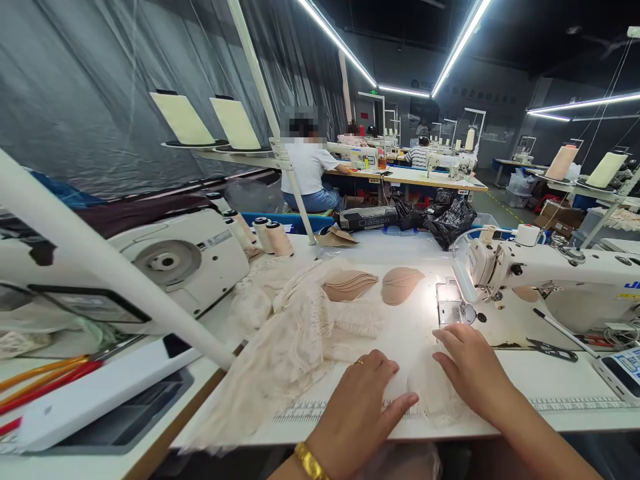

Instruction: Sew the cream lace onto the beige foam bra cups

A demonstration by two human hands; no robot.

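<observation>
My left hand (367, 403) rests palm down near the table's front edge, thumb stretched away from its bent fingers. It lies beside a pile of cream lace fabric (295, 340). My right hand (473, 370) is open, its fingertips just in front of the needle plate of a white sewing machine (500, 267). Beneath its thumb and fingers lies a pale sheer piece of cloth (425, 393); part of that cloth is hidden by the hand. Two groups of tan leaf-shaped pieces, one on the left (350, 285) and one on the right (401, 285), lie beyond my hands.
At right lie black thread snips (553, 349) and a phone-like device (623, 370). A printed ruler (575, 404) runs along the front edge. Thread cones (279, 239) and a second machine (175, 260) stand left, behind a slanting white pole (115, 267). A person (307, 167) sits ahead.
</observation>
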